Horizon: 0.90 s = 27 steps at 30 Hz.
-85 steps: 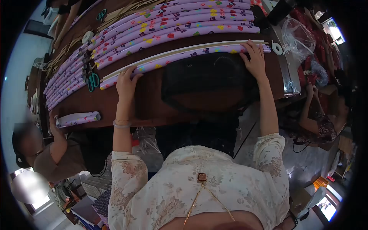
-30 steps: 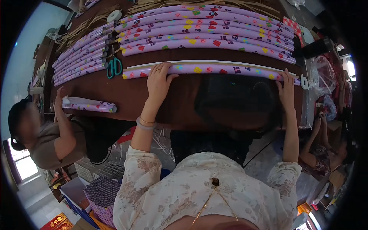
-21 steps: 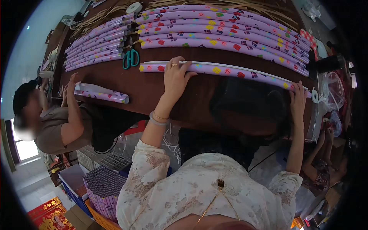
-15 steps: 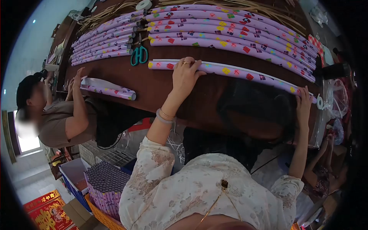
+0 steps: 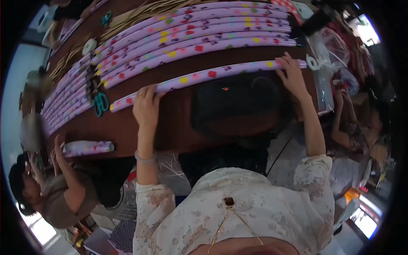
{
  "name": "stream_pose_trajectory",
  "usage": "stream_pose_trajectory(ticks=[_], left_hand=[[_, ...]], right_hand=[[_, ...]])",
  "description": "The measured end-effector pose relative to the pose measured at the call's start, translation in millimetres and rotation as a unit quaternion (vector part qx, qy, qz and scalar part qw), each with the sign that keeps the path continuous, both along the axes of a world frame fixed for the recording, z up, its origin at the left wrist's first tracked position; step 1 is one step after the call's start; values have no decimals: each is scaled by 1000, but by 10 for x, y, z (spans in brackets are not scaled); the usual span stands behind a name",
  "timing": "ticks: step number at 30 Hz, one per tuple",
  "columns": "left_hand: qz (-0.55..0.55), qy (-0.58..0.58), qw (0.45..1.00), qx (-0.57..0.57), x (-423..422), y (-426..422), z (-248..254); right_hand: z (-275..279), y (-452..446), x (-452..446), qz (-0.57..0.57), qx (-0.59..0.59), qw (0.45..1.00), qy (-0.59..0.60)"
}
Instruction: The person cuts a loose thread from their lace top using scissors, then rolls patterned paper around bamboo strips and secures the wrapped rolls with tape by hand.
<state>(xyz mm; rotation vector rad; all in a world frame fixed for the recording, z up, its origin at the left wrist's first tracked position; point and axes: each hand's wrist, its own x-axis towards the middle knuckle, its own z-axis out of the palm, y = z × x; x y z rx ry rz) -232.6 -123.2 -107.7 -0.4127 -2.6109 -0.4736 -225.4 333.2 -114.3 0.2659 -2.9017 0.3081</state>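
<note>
A long purple patterned roll (image 5: 208,77) lies across the brown table (image 5: 170,123) in front of me. My left hand (image 5: 146,103) rests on its left part, fingers over the top and thumb apart. Near the right end my right hand (image 5: 293,76) lies on the same roll with its fingers spread. Behind it several similar rolls (image 5: 199,49) lie side by side. Teal scissors (image 5: 101,104) are left of the roll's left end. A white tape roll (image 5: 312,63) sits by its right end.
At the left a co-worker (image 5: 63,193) has hands by a shorter patterned roll (image 5: 88,147). More short rolls (image 5: 68,97), another tape roll (image 5: 89,46) and brown strips (image 5: 140,19) lie farther back. Another person (image 5: 355,131) is at the right, beyond clear plastic bags (image 5: 333,46).
The view has swung, shifting the table's contents leftward. The pale strip seen along the roll's back edge no longer shows. Both my hands remain on the roll.
</note>
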Motion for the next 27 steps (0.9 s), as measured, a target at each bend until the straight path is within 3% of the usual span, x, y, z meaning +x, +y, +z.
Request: stream_pose_trajectory(ticks=[12, 17, 27], left_hand=[[-40, 14, 995, -92, -32, 14, -28], [-26, -21, 995, -93, -109, -1, -108], [-61, -47, 991, -111, -420, -77, -98]], right_hand=[[-71, 50, -38, -6, 19, 999, 46], [-4, 8, -96, -12, 24, 1000, 11], [-211, -115, -160, 34, 20, 988, 147]])
